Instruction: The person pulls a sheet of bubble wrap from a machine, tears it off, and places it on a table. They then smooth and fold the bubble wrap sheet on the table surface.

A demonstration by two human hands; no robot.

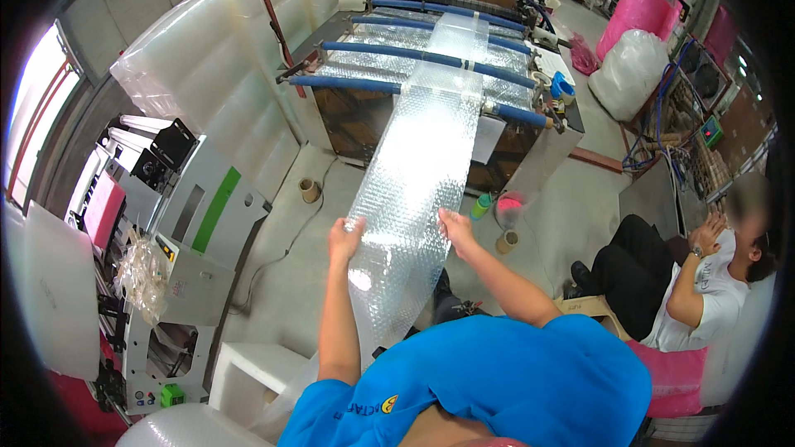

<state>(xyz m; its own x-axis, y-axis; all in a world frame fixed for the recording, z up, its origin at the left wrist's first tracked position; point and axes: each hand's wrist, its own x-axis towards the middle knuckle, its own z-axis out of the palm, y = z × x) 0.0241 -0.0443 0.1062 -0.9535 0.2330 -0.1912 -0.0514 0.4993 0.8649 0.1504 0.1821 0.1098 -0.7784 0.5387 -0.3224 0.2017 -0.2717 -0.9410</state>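
A long strip of clear bubble wrap [418, 165] runs down from a machine with blue rollers [431, 58] toward my body. My left hand [345, 238] grips the strip's left edge, and my right hand [455, 225] grips its right edge at about the same height. The sheet hangs stretched between both hands, and below them it drops on toward my blue shirt [497, 381].
A grey machine with a green stripe [199, 223] stands at left, a white box [248, 372] below it. Tape rolls [309, 190] and small containers [507, 240] lie on the floor. A person in a white shirt [704, 290] sits at right. Pink and white bags [633, 41] stand far right.
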